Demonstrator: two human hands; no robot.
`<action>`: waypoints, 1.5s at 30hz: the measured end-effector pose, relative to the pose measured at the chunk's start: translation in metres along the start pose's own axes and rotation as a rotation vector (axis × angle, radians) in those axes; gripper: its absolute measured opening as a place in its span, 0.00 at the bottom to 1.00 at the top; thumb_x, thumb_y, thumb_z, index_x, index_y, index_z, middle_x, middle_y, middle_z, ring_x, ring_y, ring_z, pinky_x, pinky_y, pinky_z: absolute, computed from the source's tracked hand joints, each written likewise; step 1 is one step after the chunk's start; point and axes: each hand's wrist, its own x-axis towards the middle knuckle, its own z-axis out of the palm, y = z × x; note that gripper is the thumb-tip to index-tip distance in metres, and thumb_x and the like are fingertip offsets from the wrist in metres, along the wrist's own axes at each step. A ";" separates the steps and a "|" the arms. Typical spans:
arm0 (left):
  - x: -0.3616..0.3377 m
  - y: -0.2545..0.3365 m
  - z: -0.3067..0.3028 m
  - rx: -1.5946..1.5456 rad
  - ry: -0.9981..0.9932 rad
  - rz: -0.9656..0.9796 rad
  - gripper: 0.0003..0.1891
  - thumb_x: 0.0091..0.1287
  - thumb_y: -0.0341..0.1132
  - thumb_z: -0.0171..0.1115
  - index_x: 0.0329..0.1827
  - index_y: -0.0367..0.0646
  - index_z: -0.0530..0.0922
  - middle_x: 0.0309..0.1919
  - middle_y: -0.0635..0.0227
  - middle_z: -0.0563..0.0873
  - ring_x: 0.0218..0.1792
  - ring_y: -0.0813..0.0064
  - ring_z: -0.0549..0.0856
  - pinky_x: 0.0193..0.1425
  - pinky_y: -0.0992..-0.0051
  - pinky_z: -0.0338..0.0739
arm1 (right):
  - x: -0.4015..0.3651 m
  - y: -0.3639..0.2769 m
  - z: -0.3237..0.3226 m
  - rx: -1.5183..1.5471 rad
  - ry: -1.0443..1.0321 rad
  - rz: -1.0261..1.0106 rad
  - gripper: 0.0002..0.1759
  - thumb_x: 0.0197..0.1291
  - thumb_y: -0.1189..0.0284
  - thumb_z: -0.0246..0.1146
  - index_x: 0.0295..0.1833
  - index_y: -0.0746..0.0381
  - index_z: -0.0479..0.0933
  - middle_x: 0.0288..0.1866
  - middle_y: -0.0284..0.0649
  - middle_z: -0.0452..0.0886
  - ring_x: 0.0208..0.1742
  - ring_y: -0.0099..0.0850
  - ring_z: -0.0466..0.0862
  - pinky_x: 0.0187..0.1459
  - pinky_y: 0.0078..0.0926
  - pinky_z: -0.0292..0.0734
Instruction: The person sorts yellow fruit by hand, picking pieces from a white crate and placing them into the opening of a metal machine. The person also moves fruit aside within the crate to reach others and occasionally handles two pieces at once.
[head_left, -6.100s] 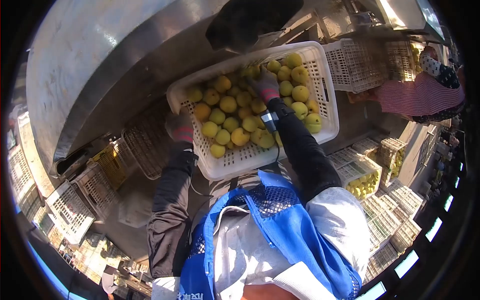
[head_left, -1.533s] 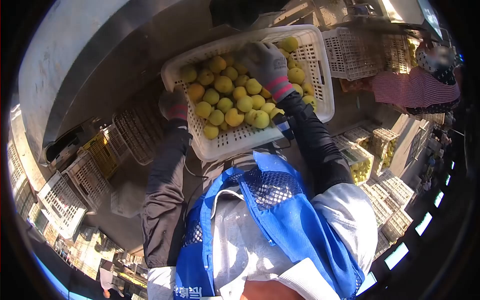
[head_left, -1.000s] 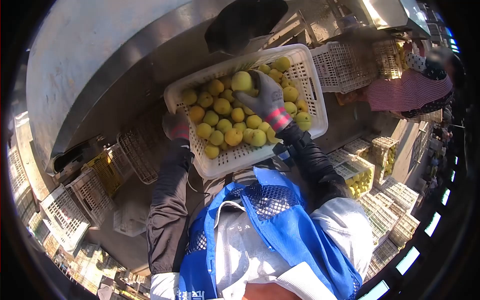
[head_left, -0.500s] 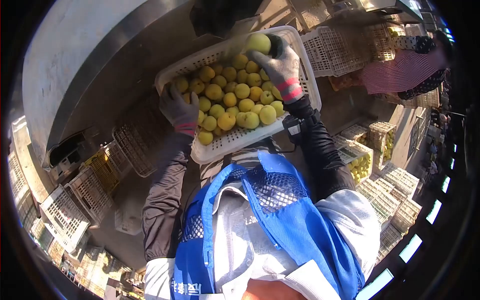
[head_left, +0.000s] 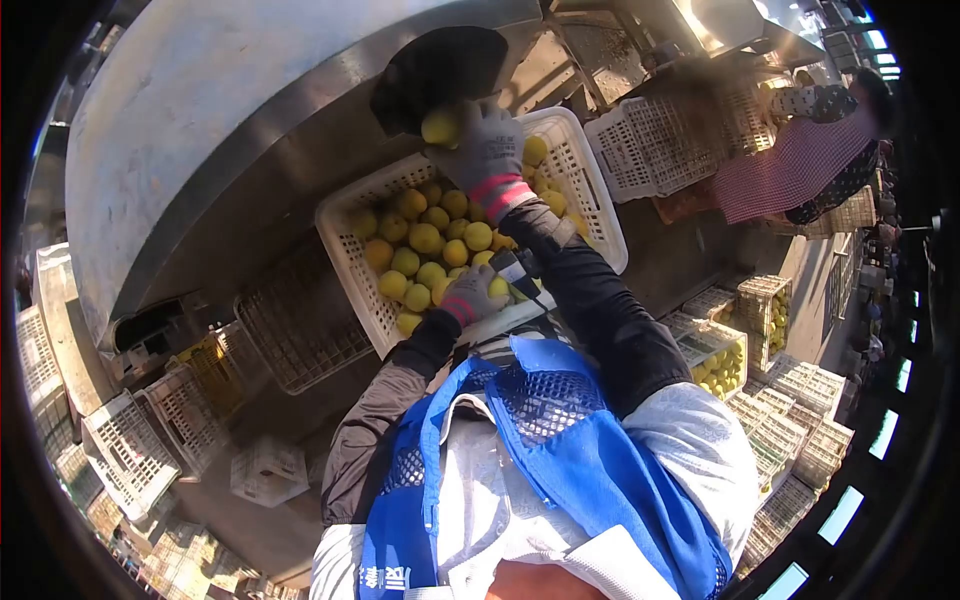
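Observation:
My right hand [head_left: 485, 148], in a grey glove with a pink-striped cuff, is closed round a yellow-green round fruit [head_left: 440, 128]. It is above the far side of a white plastic crate [head_left: 368, 308], beside a black rounded shape [head_left: 445, 75]. Many similar fruits [head_left: 425, 238] fill the crate. My left hand [head_left: 470, 293], gloved the same way, is down among the fruits by the crate's near edge. Its fingers curl against a fruit [head_left: 497, 288], partly hidden from view.
A broad pale metal surface [head_left: 250, 90] curves past the crate's far left. An empty-looking dark crate [head_left: 300, 330] lies left. Stacked crates [head_left: 800, 400], some with fruit, stand at right. Another person [head_left: 795, 165] in a checked garment is by crates at upper right.
My right hand has moved left from the crate's far right corner to the black shape, carrying the fruit. My left hand has shifted from the crate's left end to its near edge.

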 end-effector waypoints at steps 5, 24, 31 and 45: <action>0.007 0.018 0.012 0.220 0.147 0.067 0.46 0.60 0.66 0.63 0.78 0.53 0.63 0.67 0.53 0.73 0.66 0.50 0.75 0.69 0.54 0.72 | 0.047 -0.016 0.020 0.043 -0.065 -0.058 0.36 0.44 0.46 0.75 0.58 0.52 0.81 0.50 0.44 0.83 0.49 0.44 0.84 0.51 0.45 0.79; 0.021 0.014 -0.002 -0.603 0.163 -0.055 0.40 0.59 0.56 0.72 0.70 0.44 0.71 0.59 0.60 0.81 0.58 0.67 0.83 0.64 0.65 0.78 | -0.151 0.158 -0.002 -0.474 -0.804 0.199 0.33 0.53 0.50 0.72 0.61 0.56 0.77 0.54 0.47 0.84 0.56 0.44 0.85 0.56 0.42 0.79; -0.011 0.008 -0.043 -0.673 0.826 0.736 0.24 0.76 0.47 0.59 0.69 0.45 0.70 0.55 0.59 0.80 0.55 0.69 0.83 0.57 0.68 0.85 | -0.122 0.099 -0.030 0.705 -0.577 0.576 0.46 0.47 0.49 0.76 0.70 0.58 0.72 0.61 0.49 0.82 0.56 0.43 0.85 0.59 0.39 0.78; -0.073 0.013 -0.161 0.024 1.247 0.409 0.28 0.74 0.59 0.55 0.63 0.43 0.74 0.47 0.58 0.85 0.46 0.66 0.88 0.51 0.67 0.85 | -0.050 0.008 -0.023 0.316 -0.135 -0.004 0.46 0.44 0.49 0.76 0.67 0.62 0.72 0.57 0.50 0.80 0.56 0.51 0.81 0.60 0.49 0.73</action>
